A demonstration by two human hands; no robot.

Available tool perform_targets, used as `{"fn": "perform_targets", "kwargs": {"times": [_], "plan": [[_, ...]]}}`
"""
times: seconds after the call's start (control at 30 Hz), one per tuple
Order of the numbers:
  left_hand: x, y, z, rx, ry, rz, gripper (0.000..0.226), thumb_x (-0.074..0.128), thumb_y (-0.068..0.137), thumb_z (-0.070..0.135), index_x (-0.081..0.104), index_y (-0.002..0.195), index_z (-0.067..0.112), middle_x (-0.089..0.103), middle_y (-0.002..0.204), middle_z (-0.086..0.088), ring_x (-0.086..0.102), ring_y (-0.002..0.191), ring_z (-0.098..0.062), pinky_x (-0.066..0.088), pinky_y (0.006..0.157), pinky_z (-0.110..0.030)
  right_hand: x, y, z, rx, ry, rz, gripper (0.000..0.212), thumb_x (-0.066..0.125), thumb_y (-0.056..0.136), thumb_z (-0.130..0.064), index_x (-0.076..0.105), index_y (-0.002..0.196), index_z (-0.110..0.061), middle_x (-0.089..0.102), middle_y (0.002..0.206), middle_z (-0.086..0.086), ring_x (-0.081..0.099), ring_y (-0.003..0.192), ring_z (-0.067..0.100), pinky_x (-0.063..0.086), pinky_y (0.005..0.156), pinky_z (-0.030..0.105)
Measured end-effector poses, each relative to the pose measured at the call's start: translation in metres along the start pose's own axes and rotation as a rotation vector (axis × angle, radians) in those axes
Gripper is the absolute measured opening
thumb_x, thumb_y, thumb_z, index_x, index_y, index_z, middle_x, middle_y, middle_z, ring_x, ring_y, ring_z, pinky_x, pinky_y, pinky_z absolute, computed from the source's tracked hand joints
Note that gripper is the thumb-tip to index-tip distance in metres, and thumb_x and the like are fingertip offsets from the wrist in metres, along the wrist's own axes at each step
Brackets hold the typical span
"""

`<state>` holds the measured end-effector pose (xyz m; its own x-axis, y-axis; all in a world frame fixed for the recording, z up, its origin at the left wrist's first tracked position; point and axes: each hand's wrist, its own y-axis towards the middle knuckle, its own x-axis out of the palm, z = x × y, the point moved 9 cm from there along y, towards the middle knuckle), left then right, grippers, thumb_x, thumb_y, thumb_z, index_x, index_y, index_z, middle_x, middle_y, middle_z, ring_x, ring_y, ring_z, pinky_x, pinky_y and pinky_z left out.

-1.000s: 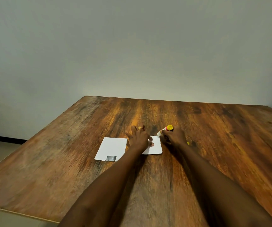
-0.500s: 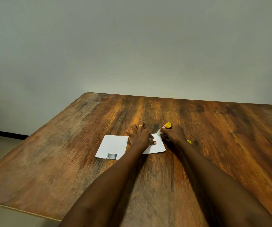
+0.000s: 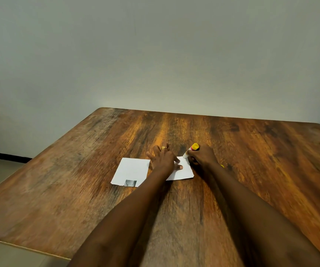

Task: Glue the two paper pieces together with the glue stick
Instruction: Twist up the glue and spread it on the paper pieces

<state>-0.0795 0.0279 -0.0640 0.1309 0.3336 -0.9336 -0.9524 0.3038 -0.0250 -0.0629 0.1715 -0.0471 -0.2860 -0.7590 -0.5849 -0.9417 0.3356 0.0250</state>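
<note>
"Paper pieces first. Where are they?"

"Both flat on the table (image 3: 251, 151). Take the right paper piece (image 3: 183, 172) as the marker. The left paper piece (image 3: 131, 169) lies just to its left, apart from it or barely meeting it, with a small grey patch (image 3: 130, 183) at its near edge. No overlap, so nothing is joined yet."

"And the hands?"

"The left hand (image 3: 164, 159) lies on the left part of the right paper piece, fingers spread and flat, pinning it down. There's a ring (image 3: 164, 148) on one finger. The right hand (image 3: 201, 157) sits at that piece's far right corner, curled round the glue stick (image 3: 192, 149), pale tip down on the paper and yellow end up."

"What has changed in the last second?"

"Very little. The tip has stayed at that same far right corner, shifting only slightly, and the left hand has kept its hold. I read it as short rubbing strokes, so glue is going on, but only there."

"So what's left?"

"Probably more of that piece to coat, then the left piece laid onto it and pressed. A small yellow thing (image 3: 222, 166) just right of the piece, behind the wrist, may be the cap."
</note>
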Motion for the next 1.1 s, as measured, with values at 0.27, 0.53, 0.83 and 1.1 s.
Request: {"fn": "perform_targets", "kwargs": {"times": [0.27, 0.53, 0.83, 1.1], "plan": [[0.0, -0.002, -0.001, 0.001, -0.01, 0.006, 0.036, 0.063, 0.086, 0.039, 0.066, 0.121, 0.027, 0.015, 0.16, -0.007, 0.001, 0.146, -0.039, -0.005, 0.111, -0.065, 0.0, 0.0, -0.003, 0.007, -0.02, -0.019, 0.019, 0.065, 0.082, -0.013, 0.059, 0.065, -0.011, 0.061, 0.074, 0.01, 0.056, 0.07, 0.021, 0.039, 0.052, 0.022], [0.001, -0.004, -0.001, -0.001, 0.002, 0.013, 0.038, 0.061, 0.088, 0.04, 0.064, 0.123, 0.027, 0.017, 0.159, -0.008, 0.001, 0.146, -0.04, -0.005, 0.111, -0.065, 0.0, -0.003, -0.003, 0.007, -0.075, -0.03, 0.011, 0.065, 0.083, -0.014, 0.064, 0.079, -0.004, 0.062, 0.079, 0.014, 0.056, 0.072, 0.021, 0.041, 0.056, 0.024], [0.003, -0.004, -0.001, -0.016, 0.011, 0.009, 0.038, 0.061, 0.088, 0.039, 0.063, 0.124, 0.027, 0.016, 0.159, -0.011, -0.003, 0.146, -0.04, -0.005, 0.111, -0.064, -0.005, -0.019, -0.001, 0.011, -0.074, -0.032, 0.021, 0.066, 0.078, -0.011, 0.059, 0.059, -0.008, 0.061, 0.065, 0.014, 0.053, 0.054, 0.019, 0.043, 0.058, 0.027], [0.003, -0.005, 0.001, -0.007, 0.058, 0.021, 0.04, 0.06, 0.088, 0.038, 0.061, 0.126, 0.026, 0.014, 0.159, -0.01, -0.001, 0.146, -0.04, -0.003, 0.112, -0.064, -0.008, -0.032, 0.004, 0.019, -0.064, -0.036, 0.019, 0.065, 0.076, -0.012, 0.069, 0.078, 0.007, 0.067, 0.07, 0.02, 0.058, 0.062, 0.024, 0.047, 0.063, 0.032]]}}
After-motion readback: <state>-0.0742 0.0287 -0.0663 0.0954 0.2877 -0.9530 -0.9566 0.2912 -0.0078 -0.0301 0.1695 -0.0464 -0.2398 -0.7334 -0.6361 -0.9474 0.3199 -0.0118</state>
